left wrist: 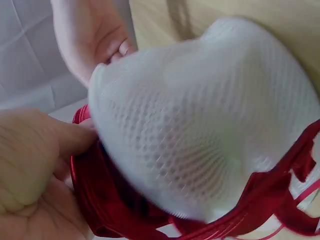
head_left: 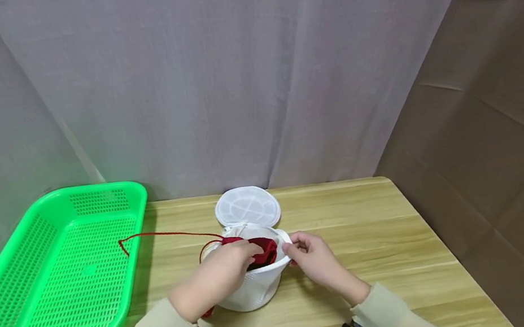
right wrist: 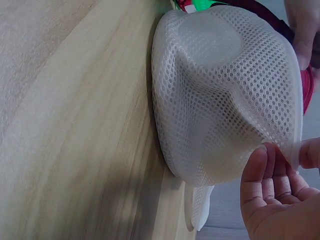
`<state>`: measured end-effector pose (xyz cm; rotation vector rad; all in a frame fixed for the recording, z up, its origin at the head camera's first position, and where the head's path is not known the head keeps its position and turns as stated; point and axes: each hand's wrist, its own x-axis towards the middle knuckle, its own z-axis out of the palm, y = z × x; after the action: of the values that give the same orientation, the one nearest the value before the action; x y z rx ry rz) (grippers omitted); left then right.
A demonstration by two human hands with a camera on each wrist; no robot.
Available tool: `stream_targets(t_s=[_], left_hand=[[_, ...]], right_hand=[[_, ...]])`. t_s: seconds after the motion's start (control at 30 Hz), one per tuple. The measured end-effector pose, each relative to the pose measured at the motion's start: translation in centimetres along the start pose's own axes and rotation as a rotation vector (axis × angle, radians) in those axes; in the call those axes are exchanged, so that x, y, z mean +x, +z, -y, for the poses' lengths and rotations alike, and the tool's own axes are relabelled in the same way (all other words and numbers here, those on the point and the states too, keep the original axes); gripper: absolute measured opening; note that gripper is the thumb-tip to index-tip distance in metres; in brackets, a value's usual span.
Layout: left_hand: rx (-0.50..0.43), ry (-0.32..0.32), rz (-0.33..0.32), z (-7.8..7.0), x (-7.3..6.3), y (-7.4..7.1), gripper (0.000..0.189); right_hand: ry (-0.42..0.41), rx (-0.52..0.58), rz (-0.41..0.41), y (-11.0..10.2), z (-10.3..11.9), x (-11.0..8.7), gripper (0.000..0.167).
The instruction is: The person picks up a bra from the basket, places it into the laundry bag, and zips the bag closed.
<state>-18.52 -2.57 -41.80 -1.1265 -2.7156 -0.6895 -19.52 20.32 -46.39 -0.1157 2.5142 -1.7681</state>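
Note:
A white mesh laundry bag stands upright on the table, its round lid folded back behind it. My left hand is over the mouth of the bag and grips a red strappy garment. In the left wrist view, thumb and fingers close on the folded red fabric right at the bag's rim. Part of the garment hangs outside the bag, and a thin red strap stretches left over the basket. On the right, my right hand pinches the bag's rim between thumb and fingers.
A large green plastic basket with perforated walls sits at the left of the wooden table. Grey cloth hangs behind the table, and a brown covered surface runs along the right side.

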Motion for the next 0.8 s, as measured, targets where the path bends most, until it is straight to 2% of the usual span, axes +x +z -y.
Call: stream_targets(t_s=[0.13, 0.2, 0.3, 0.4, 0.47, 0.57, 0.67, 0.8], left_hand=[[-0.023, 0.002, 0.073, 0.0, -0.2, 0.5, 0.016], [-0.053, -0.019, 0.080, 0.4, -0.5, 0.7, 0.011], [-0.098, -0.037, 0.014, 1.3, -0.8, 0.7, 0.006], [-0.117, -0.090, -0.081, 2.6, -1.2, 0.3, 0.006], [-0.121, -0.155, -0.122, 3.3, -1.5, -0.2, 0.007], [-0.105, -0.254, -0.140, 4.5, -2.1, -0.9, 0.012], [-0.087, -0.348, -0.131, 5.6, -2.7, -1.1, 0.019], [-0.108, -0.463, -0.079, 7.1, -3.2, -0.5, 0.026]], right_hand=[[-0.001, -0.014, 0.016, 0.0, 0.8, -0.3, 0.011], [-0.005, -0.024, 0.032, -0.1, 1.6, -0.7, 0.011], [-0.009, -0.040, 0.048, -0.2, 3.1, -1.5, 0.011], [-0.010, -0.037, 0.044, -0.3, 3.9, -2.0, 0.011], [-0.015, -0.034, 0.041, -0.3, 4.0, -2.1, 0.011], [-0.017, -0.028, 0.042, -0.3, 4.0, -2.2, 0.011], [-0.016, -0.027, 0.044, -0.3, 3.9, -2.2, 0.011], [-0.018, -0.027, 0.052, -0.2, 3.8, -2.2, 0.011]])
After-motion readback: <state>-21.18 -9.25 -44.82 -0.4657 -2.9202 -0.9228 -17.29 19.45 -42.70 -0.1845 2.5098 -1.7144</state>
